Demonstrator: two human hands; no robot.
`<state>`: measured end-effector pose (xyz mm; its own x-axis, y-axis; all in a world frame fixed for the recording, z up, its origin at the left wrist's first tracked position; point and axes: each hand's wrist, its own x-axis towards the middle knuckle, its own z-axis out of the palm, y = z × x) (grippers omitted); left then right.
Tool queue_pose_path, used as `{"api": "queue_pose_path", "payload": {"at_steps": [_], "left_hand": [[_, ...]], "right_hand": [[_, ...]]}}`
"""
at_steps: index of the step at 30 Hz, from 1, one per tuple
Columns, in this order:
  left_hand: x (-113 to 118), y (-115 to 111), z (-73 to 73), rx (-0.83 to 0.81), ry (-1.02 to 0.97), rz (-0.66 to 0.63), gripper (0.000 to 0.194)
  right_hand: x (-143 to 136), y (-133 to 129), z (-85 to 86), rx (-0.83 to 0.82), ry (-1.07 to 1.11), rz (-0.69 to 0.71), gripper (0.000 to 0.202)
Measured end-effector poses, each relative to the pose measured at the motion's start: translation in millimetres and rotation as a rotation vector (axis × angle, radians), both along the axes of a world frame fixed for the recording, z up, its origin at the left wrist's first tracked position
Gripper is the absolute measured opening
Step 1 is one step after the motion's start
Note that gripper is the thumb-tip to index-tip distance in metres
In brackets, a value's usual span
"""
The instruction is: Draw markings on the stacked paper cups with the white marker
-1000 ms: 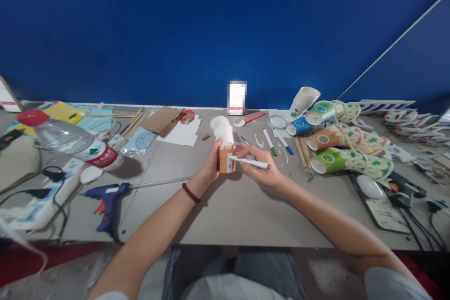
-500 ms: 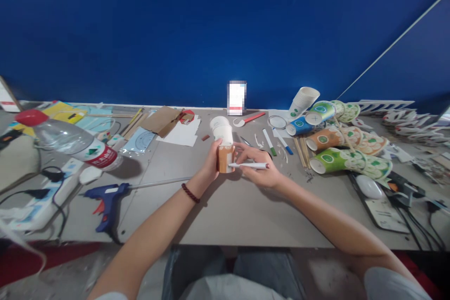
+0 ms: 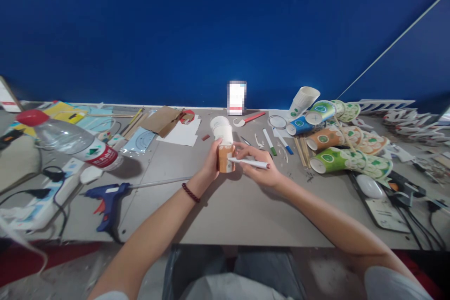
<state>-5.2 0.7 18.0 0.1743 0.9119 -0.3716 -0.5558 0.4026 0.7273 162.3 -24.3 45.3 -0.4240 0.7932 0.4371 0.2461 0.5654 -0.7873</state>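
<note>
The person's left hand point(image 3: 213, 161) had its grip closed around the side of an orange cup point(image 3: 222, 159), which stood in front of the body, over the middle of the tabletop point(image 3: 225, 215). A curved stack of white cups point(image 3: 221, 129) ran on from the far end of the orange cup, leaning a little to the left. The right hand point(image 3: 260, 166) gripped a white marker point(image 3: 253, 163) between thumb and fingers; its tip pointed left and met, or nearly met, the pale patch on the cup's right side, though exact contact was too small to tell. A beaded bracelet point(image 3: 191, 193) circled the left wrist. Just beyond the right hand lay a green-ended pen point(image 3: 269, 141) and a blue-ended pen point(image 3: 283, 141), with wooden sticks point(image 3: 302, 151) farther right. Past those, several rows of printed cups lay on their sides: a blue row point(image 3: 300, 125), an orange row point(image 3: 325, 139) and, nearest, a green row point(image 3: 333, 160). A tilted stack of plain cups point(image 3: 305, 100) rose at the far right of the pens. On the left side, a glue gun point(image 3: 109, 194) rested near the left forearm, and a red-capped bottle point(image 3: 75, 138) lay farther off, beyond a power strip point(image 3: 52, 197). Brown cardboard point(image 3: 162, 121) partly covered white paper point(image 3: 182, 132) at the far left of the held cup, and a small brown piece point(image 3: 206, 137) lay between the paper and the white cups.
</note>
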Motion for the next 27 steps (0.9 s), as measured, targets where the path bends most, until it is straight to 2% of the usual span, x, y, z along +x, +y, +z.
{"api": "queue_pose_path", "payload": {"at_steps": [2, 6, 10, 12, 18, 23, 27], "left_hand": [[0.1, -0.2, 0.9, -0.010, -0.002, -0.011, 0.042], [0.0, -1.0, 2.1, -0.010, -0.001, 0.001, 0.040], [-0.1, -4.3, 4.1, 0.029, 0.007, -0.034, 0.044], [-0.2, -5.1, 4.1, 0.042, 0.010, -0.025, 0.044], [-1.0, -0.5, -1.5, 0.006, 0.006, -0.039, 0.043], [-1.3, -1.7, -0.9, 0.034, -0.003, -0.024, 0.041], [-1.2, -1.5, -2.2, 0.038, -0.005, -0.030, 0.042]], "right_hand": [[0.0, 0.0, 0.9, -0.020, 0.004, -0.012, 0.011], [-0.2, 0.5, 1.7, 0.013, 0.003, 0.056, 0.008], [-0.6, -0.7, 1.1, -0.030, 0.026, -0.059, 0.009], [-0.2, -0.9, 0.6, -0.038, 0.045, -0.072, 0.010], [1.1, 1.1, -0.5, 0.005, 0.018, 0.052, 0.009], [0.0, -0.6, -0.3, -0.029, 0.045, -0.034, 0.008], [-0.4, -0.4, -2.2, -0.022, 0.062, -0.025, 0.008]]}}
